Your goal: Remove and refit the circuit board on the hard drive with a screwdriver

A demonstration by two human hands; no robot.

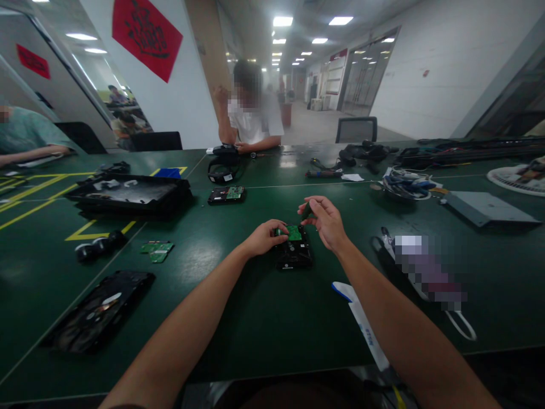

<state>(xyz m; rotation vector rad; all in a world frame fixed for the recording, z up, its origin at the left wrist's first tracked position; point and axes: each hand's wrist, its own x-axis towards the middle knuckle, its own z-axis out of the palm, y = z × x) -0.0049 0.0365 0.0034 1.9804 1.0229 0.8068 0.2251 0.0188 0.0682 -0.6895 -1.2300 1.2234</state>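
A black hard drive (293,254) with a green circuit board (294,232) on its upper side lies flat on the table in front of me. My left hand (267,236) grips its left edge, fingertips resting over the board. Just above the drive's far right corner, my right hand (327,220) pinches a short dark-green tool (306,211) that looks like a screwdriver. Its tip is too small to make out, so I cannot tell whether it touches the drive. Farther back sits a second hard drive (227,195), also with a green board showing.
Left are black trays (131,196), loose green boards (157,250), black cylinders (101,245) and a black housing (100,309). Right are a white-and-blue strip (361,326), a blurred-out packet (426,270), a grey metal box (489,209) and a cable bundle (406,184). A person (251,113) sits opposite.
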